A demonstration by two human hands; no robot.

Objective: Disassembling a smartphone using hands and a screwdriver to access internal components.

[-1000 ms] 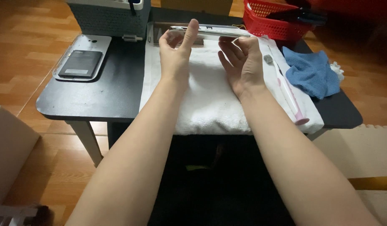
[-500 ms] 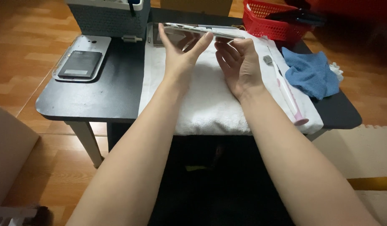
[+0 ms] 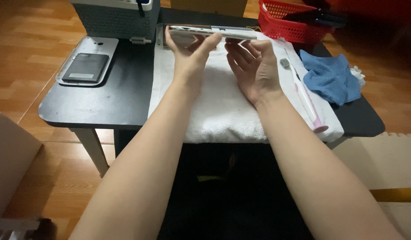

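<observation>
Held thing: a thin flat white slab-shaped device [image 3: 212,32], seen edge-on and level, lifted above the far end of the white towel [image 3: 214,111].
Left hand [image 3: 187,58]: palm up under the device's left part, thumb and fingertips closed on its edge, gripping it.
Right hand [image 3: 254,66]: palm facing left, fingers curled up to the underside of the device's right end, supporting it.
Towel: spread over the middle of the black table [image 3: 103,102], hanging slightly off its near edge.
Right of the hands: a pink and white toothbrush [image 3: 303,91] lies along the towel's right edge; a crumpled blue cloth [image 3: 332,80] is just beyond it.
Far right: a red plastic basket [image 3: 290,22].
Left: a dark flat battery-like block on a clear tray [image 3: 83,66].
Far left: a grey woven-pattern bin [image 3: 116,18].
</observation>
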